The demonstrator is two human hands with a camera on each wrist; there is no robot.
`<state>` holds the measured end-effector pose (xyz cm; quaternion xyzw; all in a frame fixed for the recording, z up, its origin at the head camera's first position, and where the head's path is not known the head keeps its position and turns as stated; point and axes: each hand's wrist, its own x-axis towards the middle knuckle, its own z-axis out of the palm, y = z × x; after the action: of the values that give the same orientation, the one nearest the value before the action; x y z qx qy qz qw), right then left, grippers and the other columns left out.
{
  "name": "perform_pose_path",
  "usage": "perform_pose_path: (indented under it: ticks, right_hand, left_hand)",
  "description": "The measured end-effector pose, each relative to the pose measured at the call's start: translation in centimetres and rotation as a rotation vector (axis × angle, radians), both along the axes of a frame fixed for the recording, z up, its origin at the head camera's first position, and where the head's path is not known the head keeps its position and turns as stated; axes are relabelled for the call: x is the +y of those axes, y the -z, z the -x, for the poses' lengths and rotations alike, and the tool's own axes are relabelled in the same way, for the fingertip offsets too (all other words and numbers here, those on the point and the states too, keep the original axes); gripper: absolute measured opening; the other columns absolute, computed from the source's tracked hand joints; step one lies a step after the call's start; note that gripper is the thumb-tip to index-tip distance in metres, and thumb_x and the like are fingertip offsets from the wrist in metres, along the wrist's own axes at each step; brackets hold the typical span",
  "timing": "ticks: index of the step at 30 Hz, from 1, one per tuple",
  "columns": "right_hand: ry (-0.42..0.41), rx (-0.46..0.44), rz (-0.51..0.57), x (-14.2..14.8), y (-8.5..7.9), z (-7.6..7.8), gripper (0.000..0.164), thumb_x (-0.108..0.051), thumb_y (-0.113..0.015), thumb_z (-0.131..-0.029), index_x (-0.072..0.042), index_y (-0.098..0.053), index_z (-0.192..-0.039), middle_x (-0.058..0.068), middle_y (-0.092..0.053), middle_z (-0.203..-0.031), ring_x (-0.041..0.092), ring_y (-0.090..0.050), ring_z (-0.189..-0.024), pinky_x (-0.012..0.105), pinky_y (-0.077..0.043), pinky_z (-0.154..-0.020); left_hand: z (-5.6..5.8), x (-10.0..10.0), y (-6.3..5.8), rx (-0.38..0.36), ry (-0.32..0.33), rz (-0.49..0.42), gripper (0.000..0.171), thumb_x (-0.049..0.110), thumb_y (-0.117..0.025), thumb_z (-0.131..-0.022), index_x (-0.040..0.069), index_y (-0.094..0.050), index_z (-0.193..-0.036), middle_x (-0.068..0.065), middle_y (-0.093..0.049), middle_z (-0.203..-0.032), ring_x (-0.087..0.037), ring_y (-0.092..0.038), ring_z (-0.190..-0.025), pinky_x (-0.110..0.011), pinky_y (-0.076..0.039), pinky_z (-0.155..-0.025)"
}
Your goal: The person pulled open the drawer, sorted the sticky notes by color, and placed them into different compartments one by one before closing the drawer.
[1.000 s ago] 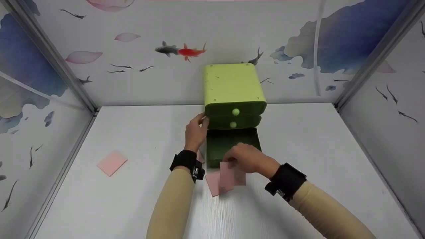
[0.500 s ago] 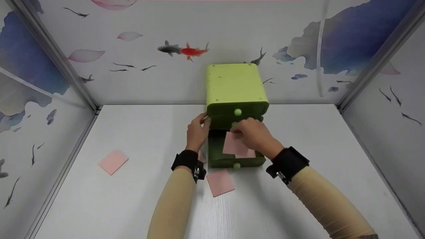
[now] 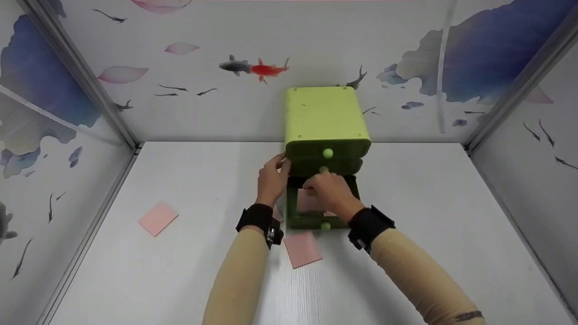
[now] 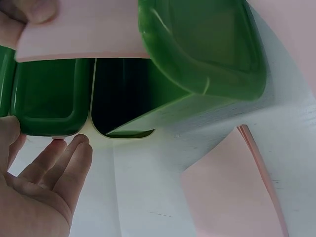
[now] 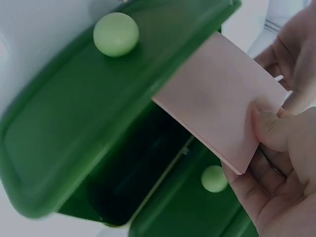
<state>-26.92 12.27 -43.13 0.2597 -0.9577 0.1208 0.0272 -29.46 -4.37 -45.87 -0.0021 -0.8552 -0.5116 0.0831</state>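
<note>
A light green drawer cabinet (image 3: 325,113) stands against the back wall, its bottom drawer (image 3: 293,222) pulled out. My right hand (image 3: 332,192) is over that drawer and pinches a pink sticky note pad (image 5: 217,98) between thumb and fingers. The pad's lower edge overlaps the drawer front in the right wrist view. Another bit of pink paper (image 3: 330,214) shows below the hand; whether it is held too, I cannot tell. My left hand (image 3: 272,180) touches the cabinet's left side with fairly straight fingers (image 4: 74,168), its thumb near the front edge.
One pink pad (image 3: 303,249) lies before the drawer and another pink pad (image 3: 158,219) far to the left. A third pink pad (image 4: 232,182) sits beside the drawer, partly hidden by my left wrist in the head view. Patterned walls (image 3: 180,108) enclose the white table (image 3: 198,180).
My right hand has lifted pink paper from the drawer's front edge up over it, then lowered it leftward into the drawer opening. My left hand has stayed at the cabinet's side.
</note>
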Motion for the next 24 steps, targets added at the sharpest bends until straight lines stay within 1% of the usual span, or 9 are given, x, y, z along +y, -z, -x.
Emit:
perform_pose_path:
  ticks: [2, 5, 7, 10, 13, 19, 24]
  right_hand:
    - [0.004, -0.036, -0.004, -0.2, 0.6, 0.1, 0.016, -0.005, -0.066, -0.090, -0.015, -0.077, -0.087, -0.001, -0.064, -0.074, 0.015, -0.050, -0.068, 0.033, -0.048, -0.065]
    - [0.019, -0.092, -0.019, -0.4, 1.2, 0.3, 0.018, -0.004, -0.065, -0.090, -0.016, -0.077, -0.090, -0.002, -0.064, -0.075, 0.013, -0.051, -0.067, 0.032, -0.049, -0.066]
    - [0.028, -0.119, -0.031, -0.6, 1.6, 0.4, 0.017, -0.005, -0.066, -0.090, -0.017, -0.078, -0.093, -0.002, -0.068, -0.081, 0.014, -0.056, -0.071, 0.034, -0.053, -0.070]
    - [0.038, -0.149, -0.045, -0.7, 2.1, 0.5, 0.018, -0.005, -0.066, -0.090, -0.016, -0.078, -0.099, 0.000, -0.073, -0.093, 0.016, -0.063, -0.081, 0.039, -0.056, -0.079]
    - [0.042, -0.165, -0.052, -0.7, 2.5, 0.5, 0.018, -0.006, -0.067, -0.090, -0.015, -0.078, -0.102, 0.003, -0.074, -0.099, 0.019, -0.067, -0.088, 0.041, -0.056, -0.083]
    - [0.046, -0.188, -0.064, -1.0, 3.0, 0.6, 0.016, -0.007, -0.066, -0.090, -0.015, -0.079, -0.096, 0.001, -0.074, -0.093, 0.016, -0.065, -0.081, 0.041, -0.056, -0.080]
    - [0.053, -0.176, -0.078, -1.1, 3.1, 1.0, 0.018, -0.007, -0.065, -0.091, -0.017, -0.080, -0.095, 0.002, -0.075, -0.094, 0.019, -0.068, -0.087, 0.042, -0.056, -0.080]
  left_hand:
    - [0.0, 0.0, -0.1, -0.001, 0.000, -0.001, 0.037, 0.032, -0.049, -0.103, 0.019, -0.058, -0.136, -0.010, -0.067, -0.127, -0.023, -0.069, -0.104, -0.043, -0.052, -0.093]
    - [-0.1, 0.0, -0.3, -0.003, 0.001, 0.003, 0.037, 0.032, -0.049, -0.103, 0.019, -0.058, -0.136, -0.010, -0.067, -0.127, -0.023, -0.069, -0.105, -0.043, -0.052, -0.094]
    - [-0.1, 0.0, -0.3, -0.006, 0.004, 0.006, 0.038, 0.032, -0.048, -0.103, 0.019, -0.057, -0.137, -0.009, -0.067, -0.127, -0.023, -0.068, -0.107, -0.043, -0.051, -0.094]
    - [-0.1, -0.1, -0.2, -0.010, 0.009, 0.008, 0.038, 0.033, -0.048, -0.103, 0.019, -0.056, -0.138, -0.009, -0.066, -0.127, -0.023, -0.069, -0.104, -0.043, -0.052, -0.093]
    - [0.0, -0.1, -0.1, -0.017, 0.014, 0.010, 0.039, 0.033, -0.047, -0.103, 0.019, -0.055, -0.139, -0.009, -0.067, -0.127, -0.023, -0.069, -0.102, -0.043, -0.052, -0.092]
    - [0.0, -0.1, -0.1, -0.019, 0.006, 0.015, 0.039, 0.033, -0.047, -0.103, 0.020, -0.055, -0.138, -0.009, -0.067, -0.127, -0.024, -0.069, -0.102, -0.043, -0.052, -0.091]
    - [0.0, -0.1, 0.0, -0.018, 0.003, 0.011, 0.039, 0.034, -0.048, -0.103, 0.020, -0.055, -0.139, -0.009, -0.066, -0.127, -0.024, -0.069, -0.102, -0.043, -0.052, -0.091]
